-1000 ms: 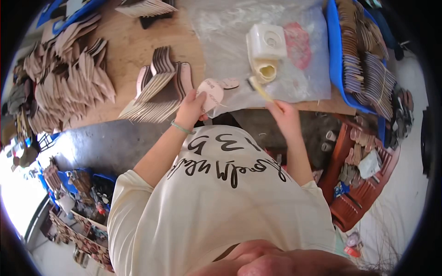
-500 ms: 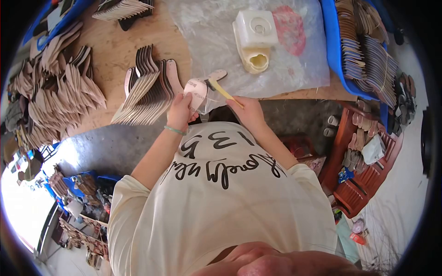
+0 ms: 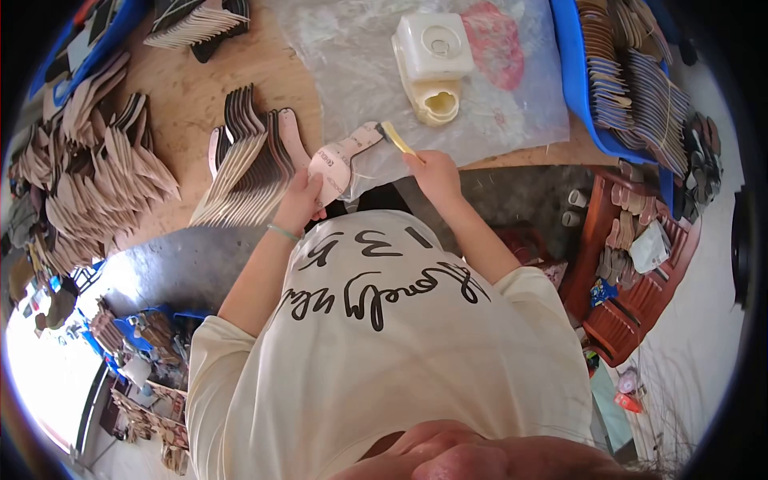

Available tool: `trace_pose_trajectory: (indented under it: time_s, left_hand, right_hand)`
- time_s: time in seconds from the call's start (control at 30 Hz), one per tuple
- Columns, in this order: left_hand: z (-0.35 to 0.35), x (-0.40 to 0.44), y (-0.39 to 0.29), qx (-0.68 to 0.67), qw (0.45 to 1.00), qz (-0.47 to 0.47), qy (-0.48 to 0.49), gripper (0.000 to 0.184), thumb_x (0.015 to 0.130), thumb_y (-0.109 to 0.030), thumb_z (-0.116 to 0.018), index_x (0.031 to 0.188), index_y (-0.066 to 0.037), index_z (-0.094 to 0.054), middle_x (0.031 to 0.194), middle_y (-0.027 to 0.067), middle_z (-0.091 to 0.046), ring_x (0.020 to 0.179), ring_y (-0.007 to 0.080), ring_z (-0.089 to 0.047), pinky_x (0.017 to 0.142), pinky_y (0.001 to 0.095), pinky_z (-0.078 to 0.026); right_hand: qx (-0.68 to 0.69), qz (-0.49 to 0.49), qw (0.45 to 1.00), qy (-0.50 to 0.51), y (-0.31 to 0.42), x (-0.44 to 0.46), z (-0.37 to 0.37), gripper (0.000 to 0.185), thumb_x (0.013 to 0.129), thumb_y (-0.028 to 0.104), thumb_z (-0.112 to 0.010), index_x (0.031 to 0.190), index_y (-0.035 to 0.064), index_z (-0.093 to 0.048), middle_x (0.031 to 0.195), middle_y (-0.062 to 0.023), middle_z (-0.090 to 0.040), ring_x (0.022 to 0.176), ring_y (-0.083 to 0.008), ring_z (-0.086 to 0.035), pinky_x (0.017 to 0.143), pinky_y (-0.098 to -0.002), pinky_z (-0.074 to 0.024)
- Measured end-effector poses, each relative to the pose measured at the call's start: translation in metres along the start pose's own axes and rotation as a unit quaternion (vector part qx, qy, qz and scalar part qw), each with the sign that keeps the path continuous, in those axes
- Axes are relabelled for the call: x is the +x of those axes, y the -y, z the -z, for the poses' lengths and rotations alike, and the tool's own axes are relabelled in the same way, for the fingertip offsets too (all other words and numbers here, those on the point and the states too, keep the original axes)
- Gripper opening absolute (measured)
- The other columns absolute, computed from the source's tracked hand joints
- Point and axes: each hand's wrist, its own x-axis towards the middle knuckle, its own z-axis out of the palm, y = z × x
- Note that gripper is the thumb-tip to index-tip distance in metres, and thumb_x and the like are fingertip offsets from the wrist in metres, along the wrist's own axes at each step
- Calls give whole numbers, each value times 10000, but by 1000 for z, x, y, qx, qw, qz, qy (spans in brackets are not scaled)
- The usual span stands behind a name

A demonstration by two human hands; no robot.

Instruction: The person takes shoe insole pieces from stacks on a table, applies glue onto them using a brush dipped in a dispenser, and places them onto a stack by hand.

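Note:
My left hand (image 3: 299,200) is closed on the wide end of a pinkish printed insole (image 3: 336,166), whose narrow end points up and right over the plastic sheet. My right hand (image 3: 434,176) grips the yellow handle of a brush (image 3: 401,141). The brush's dark bristles are at the edge of the insole's narrow end; whether they touch it I cannot tell. Beyond the hands stands a white plastic container (image 3: 433,48) with a yellowed, ragged opening facing me. Left of my left hand lies a fanned stack of insoles (image 3: 250,164).
A clear plastic sheet (image 3: 352,80) with a pink stain covers part of the wooden table (image 3: 272,72). More insole piles (image 3: 104,180) lie at left. A blue crate (image 3: 572,88) full of insoles stands at right, near a reddish-brown rack (image 3: 588,256) holding shoe parts.
The insole and my left hand have shifted slightly left and down, and the insole's printed face is turned more toward the camera. The brush has moved a little right and up.

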Motion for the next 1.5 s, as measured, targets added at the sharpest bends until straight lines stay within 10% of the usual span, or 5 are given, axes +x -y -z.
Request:
trace_pose_trajectory:
  time_s: [0.43,0.83,1.17,1.4,1.5]
  left_hand:
    - [14,2,2,302,937,-161,-74,289,937,-262,-523,933,25,-486,647,162,-579,508,214,-592,482,353,-452]
    - [-11,-29,-10,276,937,-186,-108,349,873,-259,-624,809,80,-570,572,177,-589,500,275,-623,506,381,-488]
    - [-9,-39,-8,390,849,-322,-153,599,791,-111,-677,1256,11,-320,1215,305,-431,1035,508,-513,864,501,-465]
    - [-7,-50,-33,388,864,-248,-206,417,917,-190,-534,1229,52,-400,1009,266,-602,973,482,-569,832,488,-477]
    - [-1,-54,-38,258,947,-135,-133,346,953,-230,-465,1166,42,-462,895,179,-638,680,262,-612,569,350,-496]
  right_hand:
    - [-33,11,993,117,70,9,6,314,850,349,-622,806,49,-705,649,-185,-602,627,-358,-594,593,-460,-444]
    - [-84,113,988,66,112,-57,7,325,867,344,-600,777,43,-686,638,-165,-604,602,-360,-590,570,-456,-456]
    - [-141,-30,989,-21,39,-9,124,485,845,424,-605,668,-27,-620,599,-213,-548,556,-361,-539,541,-441,-402]
    - [-278,-16,960,-39,26,43,117,412,823,410,-629,753,7,-684,779,-180,-667,790,-367,-638,696,-447,-496]
    - [-292,-26,956,-16,38,27,129,383,816,399,-641,786,21,-692,803,-174,-667,802,-354,-641,697,-447,-493]
